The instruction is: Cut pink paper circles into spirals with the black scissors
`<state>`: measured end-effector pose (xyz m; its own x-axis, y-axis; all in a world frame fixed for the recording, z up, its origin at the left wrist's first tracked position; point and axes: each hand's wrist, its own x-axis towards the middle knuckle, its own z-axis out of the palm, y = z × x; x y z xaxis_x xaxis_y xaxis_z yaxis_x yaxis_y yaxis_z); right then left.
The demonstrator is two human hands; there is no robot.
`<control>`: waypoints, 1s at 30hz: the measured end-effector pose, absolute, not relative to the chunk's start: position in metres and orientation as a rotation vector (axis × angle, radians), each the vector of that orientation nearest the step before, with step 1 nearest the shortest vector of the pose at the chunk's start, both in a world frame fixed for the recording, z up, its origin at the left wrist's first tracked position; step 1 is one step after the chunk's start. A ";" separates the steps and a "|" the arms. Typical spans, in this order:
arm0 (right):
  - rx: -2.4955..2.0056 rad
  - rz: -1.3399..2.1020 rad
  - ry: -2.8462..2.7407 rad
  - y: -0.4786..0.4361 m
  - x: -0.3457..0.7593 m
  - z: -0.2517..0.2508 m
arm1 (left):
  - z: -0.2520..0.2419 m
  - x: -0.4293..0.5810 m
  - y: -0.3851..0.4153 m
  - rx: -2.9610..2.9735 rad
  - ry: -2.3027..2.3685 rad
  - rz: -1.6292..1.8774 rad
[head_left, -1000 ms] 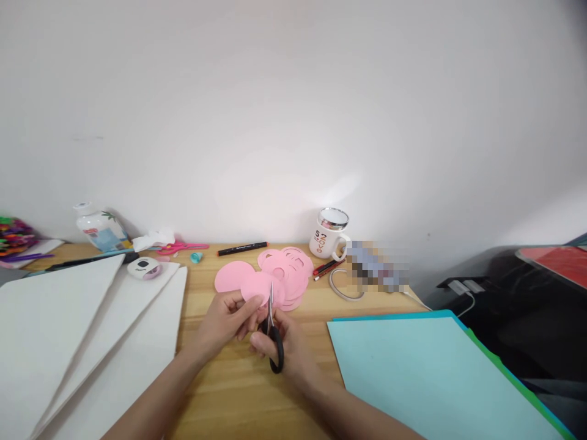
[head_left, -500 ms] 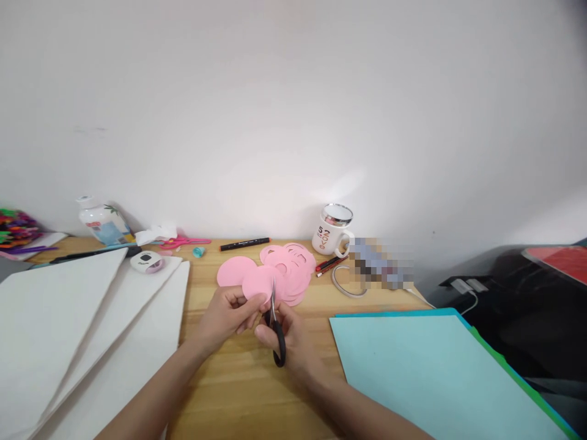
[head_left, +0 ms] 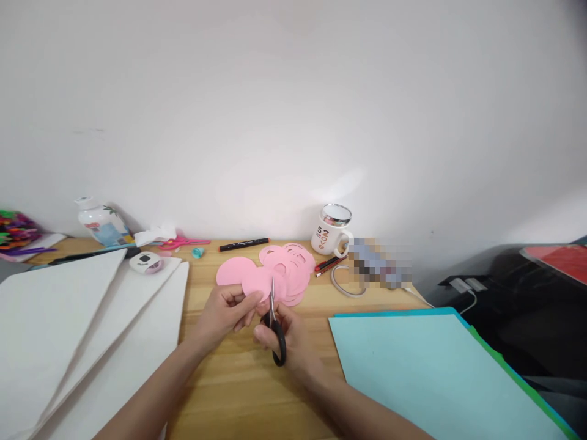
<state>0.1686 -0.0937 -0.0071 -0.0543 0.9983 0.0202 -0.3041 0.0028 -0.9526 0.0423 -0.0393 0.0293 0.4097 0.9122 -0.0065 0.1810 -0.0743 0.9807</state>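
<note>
Between the thumb and fingers of my left hand (head_left: 233, 310) is a round pink paper piece (head_left: 255, 283), held just above the table. My right hand (head_left: 285, 335) grips black-handled scissors (head_left: 277, 336), whose blades point away from me at the right edge of that piece. Whether the blades are fully closed is too small to tell. Behind and to the right lies a pile of pink paper cutouts (head_left: 298, 275), some with holes. Another pink disc (head_left: 236, 271) lies behind my left hand, partly covered.
White sheets (head_left: 151, 330) cover the left side, with a correction-tape-like case (head_left: 145, 263) on top. Light blue sheets (head_left: 426, 366) lie at right. Along the back are a bottle (head_left: 103, 224), pink scissors (head_left: 186, 242), a black marker (head_left: 244, 244) and a white mug (head_left: 329, 232).
Both hands, the held pink piece and the scissors have stayed almost in place, with only a very slight shift to the left.
</note>
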 end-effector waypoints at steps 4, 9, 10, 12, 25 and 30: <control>-0.963 1.366 -1.046 -0.094 0.169 -0.008 | 0.032 0.042 -0.040 1.548 1.028 0.817; -0.942 1.356 -1.042 -0.095 0.169 -0.012 | 0.029 0.042 -0.040 1.553 1.026 0.816; -0.943 1.354 -1.044 -0.094 0.169 -0.013 | 0.029 0.042 -0.039 1.553 1.025 0.817; -0.948 1.350 -1.052 -0.094 0.169 -0.014 | 0.028 0.042 -0.039 1.555 1.025 0.817; -0.950 1.381 -1.033 -0.096 0.167 -0.017 | 0.027 0.042 -0.038 1.576 1.045 0.845; -0.948 1.412 -1.043 -0.096 0.166 -0.016 | 0.028 0.046 -0.041 1.582 1.056 0.812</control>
<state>0.1662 -0.0960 -0.0159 -0.0933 0.9956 0.0018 -0.2944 -0.0259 -0.9553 0.0458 -0.0410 0.0279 0.3873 0.9219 -0.0044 0.2316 -0.0927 0.9684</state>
